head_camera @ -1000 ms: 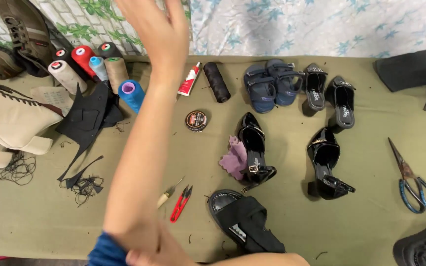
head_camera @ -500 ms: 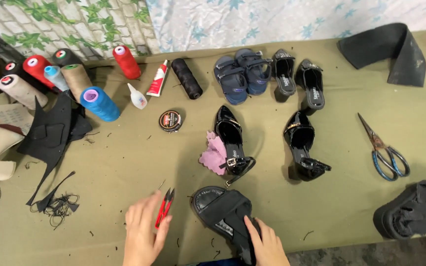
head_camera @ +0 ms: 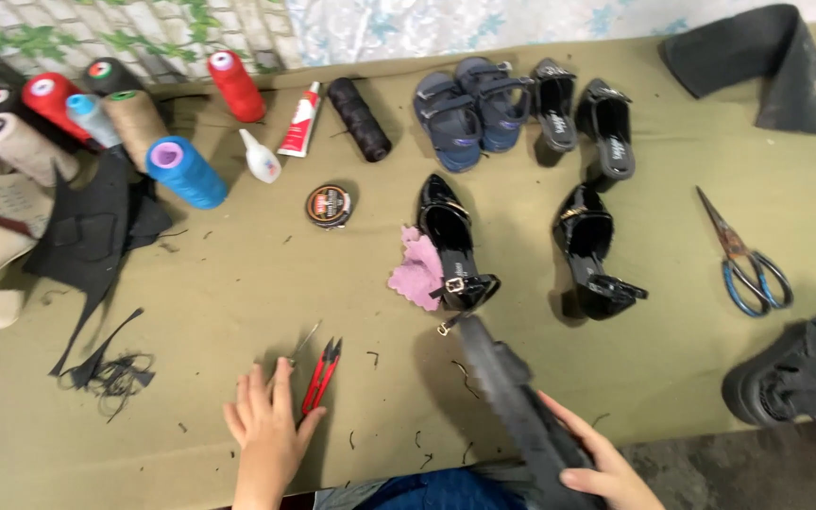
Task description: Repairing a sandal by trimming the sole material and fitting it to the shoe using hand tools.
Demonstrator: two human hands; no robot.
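Observation:
My right hand [head_camera: 589, 463] grips a black sandal [head_camera: 518, 406] at the table's near edge, tilted on its side so the ridged sole faces up. My left hand [head_camera: 266, 427] lies flat on the green cloth with fingers apart, holding nothing. Its fingertips are right beside red thread snips [head_camera: 322, 374] and a thin needle-like tool [head_camera: 303, 341]. Beyond the sandal stands a pair of glossy black heeled shoes [head_camera: 453, 241], the left one resting next to a pink cloth [head_camera: 417, 271].
Several thread cones [head_camera: 184, 172] and glue tubes [head_camera: 301, 120] lie at the back left, with a polish tin [head_camera: 329, 205]. Blue sandals [head_camera: 469, 110] and black sandals [head_camera: 583, 113] sit at the back. Scissors [head_camera: 743, 257] and another black shoe [head_camera: 795, 368] are on the right.
My right hand has lifted and turned the black sandal from flat on the table to sole-up. My left hand has shifted a little left beside the snips.

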